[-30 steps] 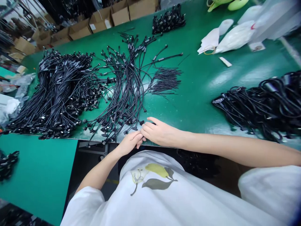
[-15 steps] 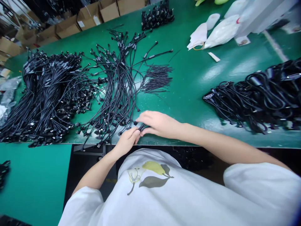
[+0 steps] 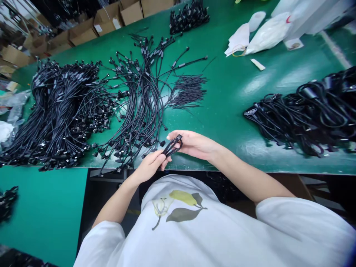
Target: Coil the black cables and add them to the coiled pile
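A short black cable (image 3: 172,147), folded into a narrow loop, is pinched by my left hand (image 3: 151,164) near the bench's front edge. Its connector end sticks up to the right. My right hand (image 3: 196,144) curves loosely behind that end, fingers apart and stretched leftward; whether they touch the cable is hard to tell. Just left of my hands lies a spread bunch of black cables (image 3: 144,96) with small connectors. Beyond my hands is a pile of thin black ties (image 3: 190,91).
A large heap of cables (image 3: 63,100) covers the left of the green bench (image 3: 222,111). Bundled looped cables (image 3: 303,111) lie at right, another cluster (image 3: 189,17) at the back. White bags (image 3: 268,35) sit back right; cardboard boxes (image 3: 107,18) line the far edge.
My right hand has opened and turned, drawing slightly back from the cable. The folded loop, mostly covered before, now shows between my hands. The view has shifted slightly.
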Action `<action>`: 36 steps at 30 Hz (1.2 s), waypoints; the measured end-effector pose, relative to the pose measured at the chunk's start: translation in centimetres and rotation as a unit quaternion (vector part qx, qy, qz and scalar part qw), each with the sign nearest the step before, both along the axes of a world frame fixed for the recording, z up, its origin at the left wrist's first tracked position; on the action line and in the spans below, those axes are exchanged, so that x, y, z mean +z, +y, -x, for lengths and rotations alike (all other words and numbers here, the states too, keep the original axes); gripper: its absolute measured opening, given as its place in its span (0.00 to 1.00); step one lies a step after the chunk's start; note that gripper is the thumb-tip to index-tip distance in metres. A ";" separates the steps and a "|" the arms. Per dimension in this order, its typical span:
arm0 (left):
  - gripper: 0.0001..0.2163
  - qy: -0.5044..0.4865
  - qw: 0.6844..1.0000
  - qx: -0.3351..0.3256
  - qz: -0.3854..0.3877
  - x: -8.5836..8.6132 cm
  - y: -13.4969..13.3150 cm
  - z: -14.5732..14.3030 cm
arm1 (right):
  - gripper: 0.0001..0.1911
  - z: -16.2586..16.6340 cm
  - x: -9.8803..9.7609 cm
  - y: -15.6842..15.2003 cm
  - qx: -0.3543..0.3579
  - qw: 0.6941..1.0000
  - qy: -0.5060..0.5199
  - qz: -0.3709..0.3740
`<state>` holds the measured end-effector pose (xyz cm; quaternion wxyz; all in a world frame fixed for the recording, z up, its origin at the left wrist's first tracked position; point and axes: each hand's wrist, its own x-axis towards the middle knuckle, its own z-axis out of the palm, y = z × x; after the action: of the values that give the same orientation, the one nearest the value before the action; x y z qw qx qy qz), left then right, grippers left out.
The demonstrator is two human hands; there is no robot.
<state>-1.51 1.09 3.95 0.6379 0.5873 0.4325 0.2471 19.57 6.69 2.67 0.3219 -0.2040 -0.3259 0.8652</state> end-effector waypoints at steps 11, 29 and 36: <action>0.18 -0.153 0.973 0.070 0.159 -0.4 -1.4 -1.3 | 0.19 0.2 0.9 -0.7 -0.086 0.991 -0.073 -0.069; 0.20 -0.153 0.960 0.124 0.201 0.4 -1.3 -2.0 | 0.18 -0.7 2.7 -1.2 -0.138 0.636 -0.390 -0.651; 0.21 -0.127 0.971 0.087 0.182 -0.2 -1.2 -2.0 | 0.21 -0.4 2.7 -0.4 -0.001 0.392 -0.415 -0.821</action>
<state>0.50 -0.10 3.78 0.7598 0.3850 0.4351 0.2918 19.93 6.29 5.38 0.1595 -0.1754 -0.9714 -0.0139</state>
